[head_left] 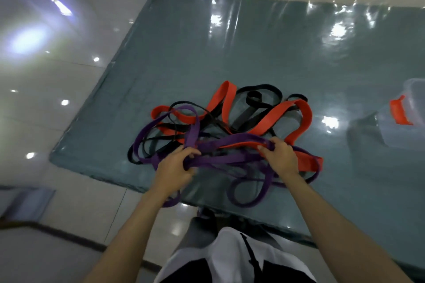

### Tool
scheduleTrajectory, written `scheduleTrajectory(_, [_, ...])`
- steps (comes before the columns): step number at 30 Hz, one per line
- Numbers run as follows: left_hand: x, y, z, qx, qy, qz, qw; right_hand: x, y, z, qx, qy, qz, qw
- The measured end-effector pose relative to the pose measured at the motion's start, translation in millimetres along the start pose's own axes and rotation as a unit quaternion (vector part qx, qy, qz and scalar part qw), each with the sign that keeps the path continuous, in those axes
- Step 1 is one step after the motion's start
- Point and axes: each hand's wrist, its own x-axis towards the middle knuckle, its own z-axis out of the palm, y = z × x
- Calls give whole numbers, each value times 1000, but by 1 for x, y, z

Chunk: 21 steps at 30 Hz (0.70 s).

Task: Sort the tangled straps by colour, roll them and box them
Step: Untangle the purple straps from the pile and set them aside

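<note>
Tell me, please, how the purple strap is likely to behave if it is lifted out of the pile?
The purple strap is probably floppy: it lies in loose curves and one loop droops over the table edge. It will likely drag the orange strap and black strap along, since they cross it.

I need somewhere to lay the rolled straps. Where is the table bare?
Bare: the wide far stretch of the table beyond the strap tangle, and the strip between the tangle and the clear box. Crowded: the near middle, where left hand and right hand grip purple straps.
</note>
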Motion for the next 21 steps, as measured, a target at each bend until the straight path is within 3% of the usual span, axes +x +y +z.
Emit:
scheduleTrajectory(6, [-7,22,-24,-162,107,-13,981,-3,16,5,-2,-31,-12,999])
scheduleTrajectory(11, [2,52,-38,-169,140,12,975,-10,33,8,13,-51,-39,998])
scheduleTrajectory(17, [20,80,-47,-228,198,25,953,-29,19,12,-123,103,-203,966])
scheduleTrajectory(19, [27,90,-50,-243,207,36,947,-32,2,13,-108,149,-258,949])
scheduleTrajectory(21, [34,101,-54,-254,205,46,944,-32,-19,16,-58,141,-301,941])
